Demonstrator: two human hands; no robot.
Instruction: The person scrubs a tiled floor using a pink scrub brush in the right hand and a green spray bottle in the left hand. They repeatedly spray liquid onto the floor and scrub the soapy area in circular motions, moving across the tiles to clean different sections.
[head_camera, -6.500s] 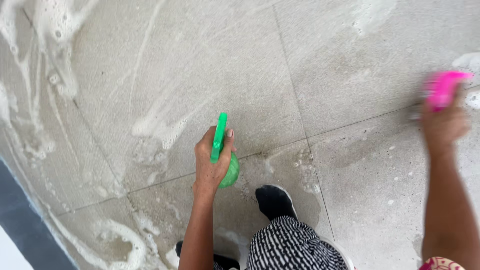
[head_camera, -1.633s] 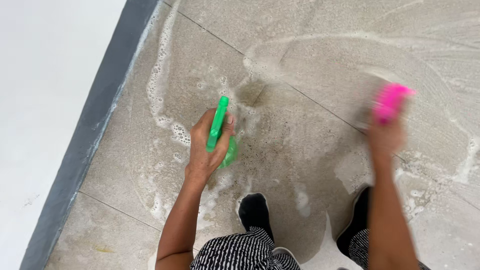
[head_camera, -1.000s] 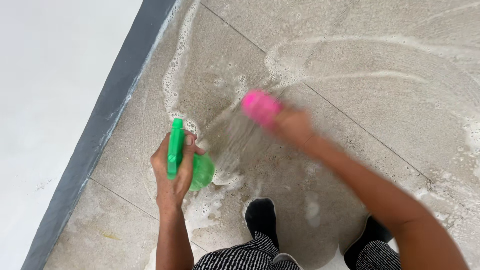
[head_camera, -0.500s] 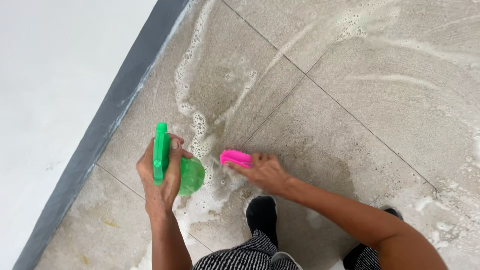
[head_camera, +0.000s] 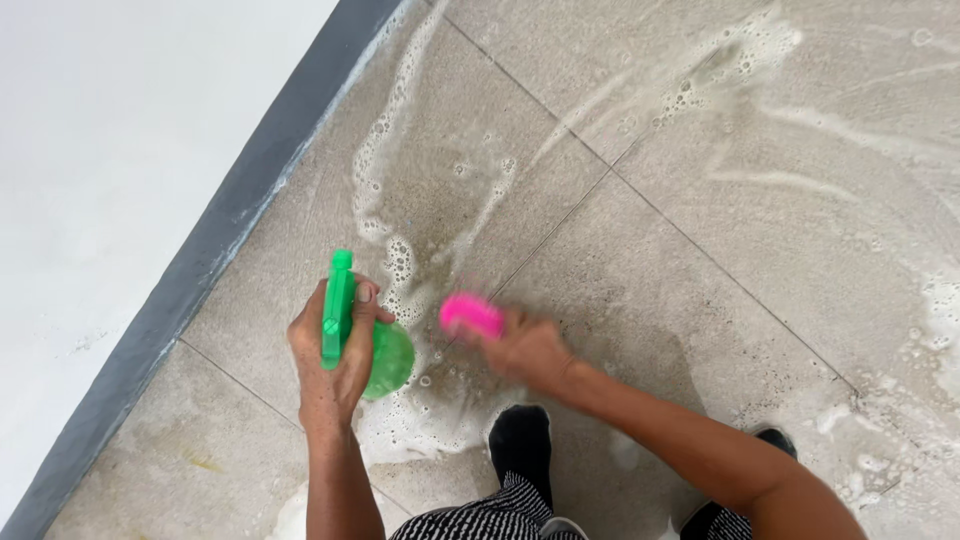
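Scrubbing soapy tile (head_camera: 700, 300) mid-frame: right hand (head_camera: 525, 350) clamped on pink brush (head_camera: 472, 314), blurred, probably flat; left hand (head_camera: 335, 365) gripping green spray bottle (head_camera: 375, 350); press firmly along grout.

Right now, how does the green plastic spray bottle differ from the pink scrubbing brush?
The green plastic spray bottle is held clear of the tiles in the left hand; the pink scrubbing brush is pressed low against the soapy floor tiles by the right hand. The bottle looks sharp, the brush blurred. The bottle is larger. Both are bright plastic and gripped.
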